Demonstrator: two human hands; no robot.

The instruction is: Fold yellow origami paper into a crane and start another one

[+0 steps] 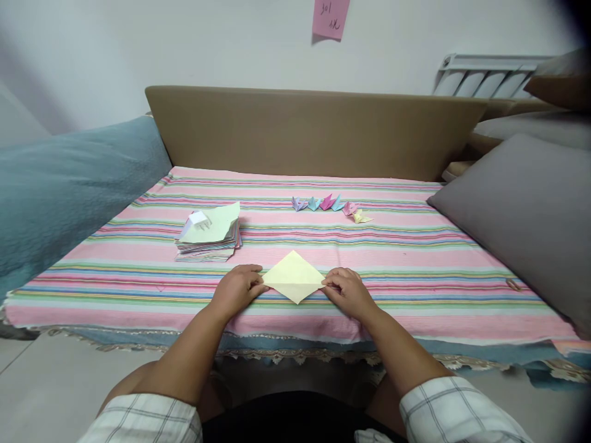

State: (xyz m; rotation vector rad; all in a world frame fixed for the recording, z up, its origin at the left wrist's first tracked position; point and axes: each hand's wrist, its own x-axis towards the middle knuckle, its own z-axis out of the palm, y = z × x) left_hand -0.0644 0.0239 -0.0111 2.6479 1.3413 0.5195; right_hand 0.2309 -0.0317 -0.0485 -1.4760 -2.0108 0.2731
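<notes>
A pale yellow square of paper [294, 269] lies turned like a diamond on the striped cloth, a crease running across it from side to side. My left hand [239, 286] pinches its left corner between thumb and fingers. At the right corner, my right hand [347, 290] grips the paper the same way. The lower half looks slightly darker and tilted up from the crease. Beyond the paper, a row of several small folded paper figures [327, 203] in purple, blue, pink and yellow stands on the cloth.
Left of the hands sits a stack of coloured paper [210, 237] with a small white plug-like block [199, 219] on top. A grey cushion [517, 221] leans at the right. The pink striped cloth [138, 252] reaches the brown backrest [318, 132]. A small brown ring-like object [513, 284] lies far right.
</notes>
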